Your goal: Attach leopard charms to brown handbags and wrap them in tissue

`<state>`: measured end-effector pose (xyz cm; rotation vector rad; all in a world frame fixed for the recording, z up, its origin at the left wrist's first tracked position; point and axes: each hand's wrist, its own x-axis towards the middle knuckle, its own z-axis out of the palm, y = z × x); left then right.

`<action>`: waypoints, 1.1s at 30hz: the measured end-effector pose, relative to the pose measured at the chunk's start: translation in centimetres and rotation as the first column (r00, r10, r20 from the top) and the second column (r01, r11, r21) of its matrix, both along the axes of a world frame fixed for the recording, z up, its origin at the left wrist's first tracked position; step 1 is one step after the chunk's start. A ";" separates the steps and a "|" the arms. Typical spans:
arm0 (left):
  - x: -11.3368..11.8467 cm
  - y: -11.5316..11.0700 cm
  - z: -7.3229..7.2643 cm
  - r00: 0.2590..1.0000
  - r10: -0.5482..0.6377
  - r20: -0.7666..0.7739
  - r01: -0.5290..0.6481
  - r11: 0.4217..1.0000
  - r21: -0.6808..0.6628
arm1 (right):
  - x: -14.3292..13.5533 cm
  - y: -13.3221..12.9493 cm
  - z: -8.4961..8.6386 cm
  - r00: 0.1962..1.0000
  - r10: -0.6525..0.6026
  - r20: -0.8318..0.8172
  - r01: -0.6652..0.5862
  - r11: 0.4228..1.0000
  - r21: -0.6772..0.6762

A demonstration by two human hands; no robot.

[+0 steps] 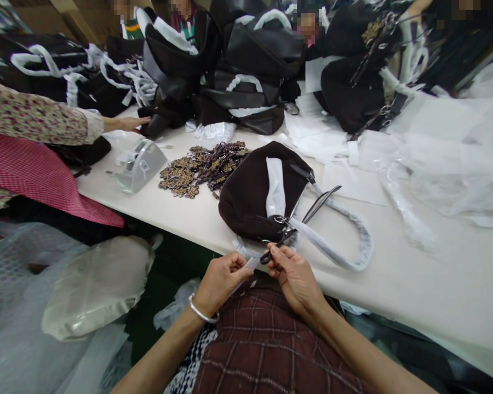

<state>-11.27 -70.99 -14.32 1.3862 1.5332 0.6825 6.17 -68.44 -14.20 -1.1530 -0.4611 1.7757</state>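
Observation:
A dark brown handbag lies on the white table in front of me, a strip of white wrapping across it. Its strap, wrapped in white, loops out to the right. Close to the table's front edge, my left hand pinches a small white strip. Just right of it, my right hand grips a dark leather strap by the bag's near end. The strip and the dark strap end almost meet between my fingers; whether they touch I cannot tell.
A pile of gold-brown flower-shaped charms lies left of the bag, beside a clear tape dispenser. Stacked black bags line the back. Thin white sheets spread at right. A co-worker's hand reaches in from the left.

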 end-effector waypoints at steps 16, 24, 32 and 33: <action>0.0 -1.3 -1.8 0.888 -0.020 -0.460 0.274 0.827 0.492 | -0.5 0.0 -0.8 0.954 -0.029 0.297 -0.011 0.991 0.132; 0.7 -1.6 -1.2 0.848 0.008 -0.529 0.323 0.784 0.530 | -0.7 0.0 -0.4 0.935 -0.029 0.353 -0.017 0.992 0.128; 2.0 -0.5 -0.8 0.846 0.023 -0.533 0.354 0.723 0.593 | -0.6 -0.1 -0.4 0.933 -0.021 0.359 -0.029 0.991 0.131; 2.1 -0.4 -0.9 0.843 0.027 -0.537 0.360 0.713 0.601 | -0.6 -0.1 -0.5 0.938 -0.017 0.347 -0.024 0.993 0.114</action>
